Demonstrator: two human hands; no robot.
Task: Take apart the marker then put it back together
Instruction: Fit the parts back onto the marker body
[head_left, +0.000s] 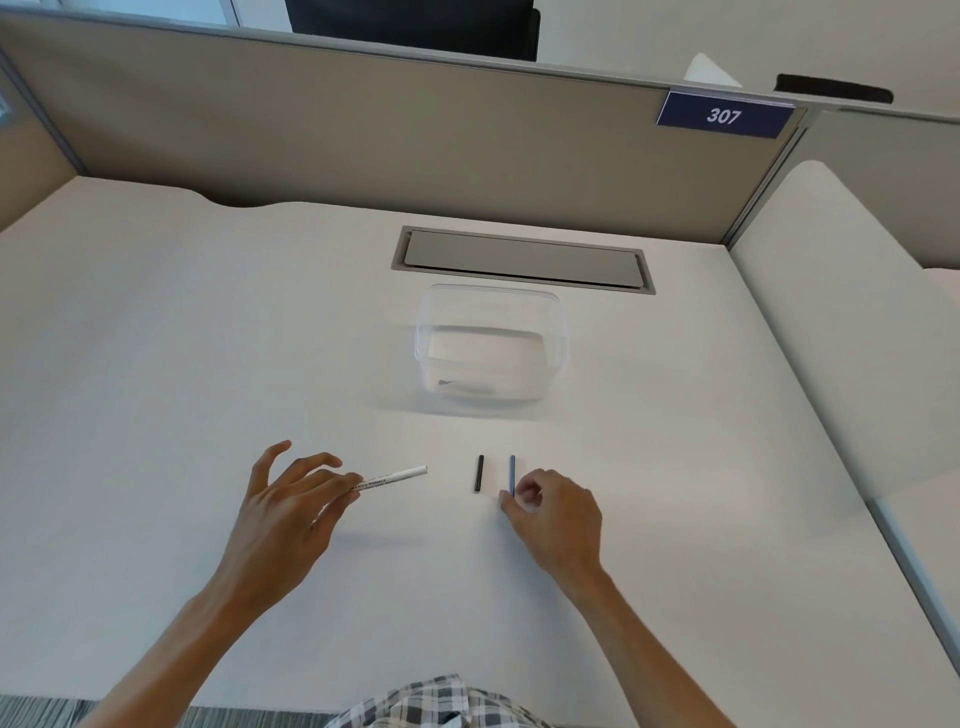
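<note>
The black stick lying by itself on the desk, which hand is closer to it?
The right hand. It is just right of the black stick, its fingers pinching the bluish stick beside it. The left hand is farther off to the left, holding the white marker barrel.

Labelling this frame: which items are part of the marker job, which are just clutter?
Job:
- white barrel, held by left hand
- black piece on the desk
- blue-grey piece, right hand at its near end

Clutter:
- clear tub
- cable hatch
- 307 sign
</note>
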